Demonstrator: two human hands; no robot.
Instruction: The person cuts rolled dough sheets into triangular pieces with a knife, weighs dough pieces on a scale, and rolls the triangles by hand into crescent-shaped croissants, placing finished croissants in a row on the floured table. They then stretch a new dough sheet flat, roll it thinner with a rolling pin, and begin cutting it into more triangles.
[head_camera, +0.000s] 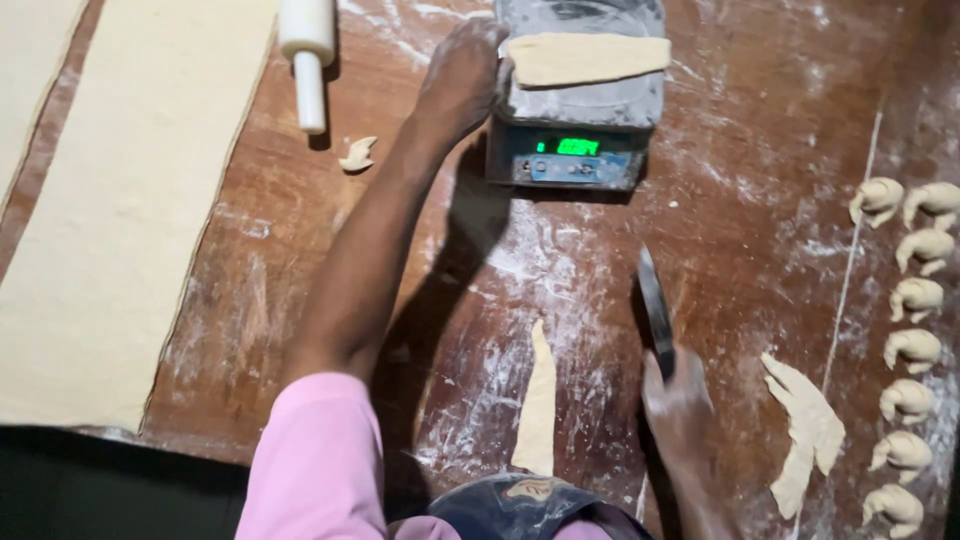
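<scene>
Pale dough in a flat strip (588, 58) lies on the platform of a small digital scale (577, 150) at the far side of the floured wooden table (740, 180), its long axis running left to right across the platform — crosswise to the person's line of reach. The left hand (462, 75) is stretched out to it, arm fully extended from a pink sleeve (315, 450), fingers loosely curled at the strip's left end and the scale's left edge; whether the fingertips actually pinch the dough or only rest against it cannot be told from this view. So the strip extends away to the right of that hand, which is much the nearer of the two. The right hand (680, 405) stays close to the body, closed around the handle of a dark-bladed knife (655, 305) whose blade points away toward the scale, well apart from the strip. Between the two arms a long narrow triangle of dough (538, 405) lies on the table, tip pointing away from the person. Just right of the knife hand sits a small pile of cut dough pieces (805, 425), and beyond it a column of rolled crescent shapes (912, 345) runs along the table's right edge. Far left lies a broad dough sheet (120, 200), with a white rolling pin (308, 60) and a small scrap (357, 153) nearby.
</scene>
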